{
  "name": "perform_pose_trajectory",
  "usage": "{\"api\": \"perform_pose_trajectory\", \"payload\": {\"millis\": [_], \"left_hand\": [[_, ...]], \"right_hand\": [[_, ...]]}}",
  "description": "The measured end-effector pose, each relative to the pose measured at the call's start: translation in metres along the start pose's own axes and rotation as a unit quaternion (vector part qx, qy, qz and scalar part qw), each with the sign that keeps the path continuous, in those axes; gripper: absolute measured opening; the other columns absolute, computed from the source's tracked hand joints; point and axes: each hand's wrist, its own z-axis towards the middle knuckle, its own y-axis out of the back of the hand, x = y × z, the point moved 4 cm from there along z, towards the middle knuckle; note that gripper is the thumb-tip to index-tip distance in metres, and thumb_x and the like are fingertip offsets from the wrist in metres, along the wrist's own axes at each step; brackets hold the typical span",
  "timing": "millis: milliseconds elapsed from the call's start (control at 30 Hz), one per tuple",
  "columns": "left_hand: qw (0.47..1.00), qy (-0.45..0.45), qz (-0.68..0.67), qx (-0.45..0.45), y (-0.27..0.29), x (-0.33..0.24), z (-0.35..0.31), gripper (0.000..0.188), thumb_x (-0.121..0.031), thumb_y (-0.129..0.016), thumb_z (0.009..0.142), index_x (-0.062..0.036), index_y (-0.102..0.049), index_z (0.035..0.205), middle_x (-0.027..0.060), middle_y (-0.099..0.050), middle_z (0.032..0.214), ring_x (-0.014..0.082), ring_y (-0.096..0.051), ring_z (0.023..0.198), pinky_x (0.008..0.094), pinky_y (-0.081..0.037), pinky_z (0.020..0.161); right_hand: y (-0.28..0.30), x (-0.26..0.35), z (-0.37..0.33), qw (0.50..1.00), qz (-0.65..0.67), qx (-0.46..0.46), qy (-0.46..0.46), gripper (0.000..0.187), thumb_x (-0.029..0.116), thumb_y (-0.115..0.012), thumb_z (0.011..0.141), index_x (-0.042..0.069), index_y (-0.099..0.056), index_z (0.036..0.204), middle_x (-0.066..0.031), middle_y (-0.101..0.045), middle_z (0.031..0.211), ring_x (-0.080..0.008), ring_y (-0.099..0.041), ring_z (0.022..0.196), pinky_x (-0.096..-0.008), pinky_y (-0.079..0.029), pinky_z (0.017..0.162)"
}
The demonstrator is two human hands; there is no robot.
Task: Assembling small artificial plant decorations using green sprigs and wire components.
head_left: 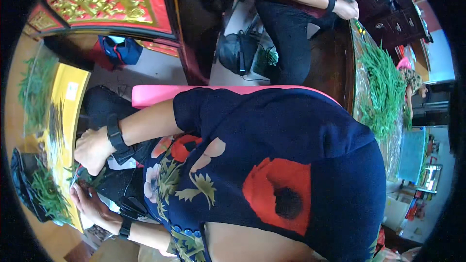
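My right hand (95, 151) is curled closed beside the yellow board (68, 103). A thin piece, partly reddish, shows at its fingertips, too small to make out. Close by, my left hand (91, 205) has its fingers drawn together at the board's edge. What they hold is hidden. Some dark green leaves (99, 178) lie between the two hands. A bunch of feathery green sprigs (48, 189) rests on the board, next to my left hand. Dark streaks mark the board's surface. Both wrists wear black bands.
Another green bunch (36, 92) lies behind a clear sheet at the far end of the board. A pink chair back (160, 95) is beside my arm. A co-worker (310, 5) sits at a table with a large green heap (381, 87). A black bag (238, 51) stands on the floor.
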Motion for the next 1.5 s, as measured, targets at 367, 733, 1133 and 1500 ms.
{"api": "perform_pose_trajectory", "payload": {"millis": [367,733,1133,1500], "left_hand": [[0.997,-0.014,-0.044,0.061,0.032,0.012,0.014,0.027,-0.019,-0.057,0.090,-0.0054,-0.051,0.112,0.0080,-0.058,0.102,0.0166,-0.054,0.091,0.0287,-0.043,0.076],[0.984,-0.055,-0.166,0.023,-0.042,-0.045,-0.049,0.016,-0.014,-0.060,0.088,-0.0046,-0.061,0.100,-0.0001,-0.060,0.084,0.0070,-0.053,0.073,0.0201,-0.041,0.063],[0.989,-0.078,-0.125,0.017,-0.041,-0.052,-0.055,0.014,-0.011,-0.060,0.087,-0.0029,-0.065,0.097,-0.0009,-0.062,0.080,0.0046,-0.050,0.066,0.0177,-0.038,0.059],[0.996,-0.054,-0.042,0.056,-0.039,-0.057,-0.062,0.015,-0.011,-0.061,0.086,-0.0023,-0.065,0.097,-0.0030,-0.060,0.076,0.0036,-0.047,0.064,0.0173,-0.036,0.059]], "right_hand": [[-0.006,0.012,0.006,0.998,-0.024,-0.023,0.052,0.028,0.024,-0.062,0.059,0.001,-0.067,0.074,-0.0193,-0.065,0.073,-0.0326,-0.065,0.072,-0.0415,-0.052,0.061],[0.031,0.015,-0.006,0.991,0.014,0.027,0.132,0.032,0.016,-0.057,0.076,0.000,-0.058,0.104,-0.0234,-0.061,0.089,-0.0352,-0.061,0.082,-0.0381,-0.048,0.071],[0.036,0.006,-0.001,0.992,0.017,0.109,0.065,0.034,0.015,-0.056,0.077,-0.003,-0.057,0.106,-0.0220,-0.062,0.095,-0.0331,-0.060,0.087,-0.0365,-0.046,0.078],[0.036,0.002,0.000,0.981,-0.068,0.121,0.134,0.028,0.013,-0.053,0.076,-0.003,-0.056,0.099,-0.0204,-0.060,0.092,-0.0359,-0.057,0.090,-0.0390,-0.045,0.082]]}}
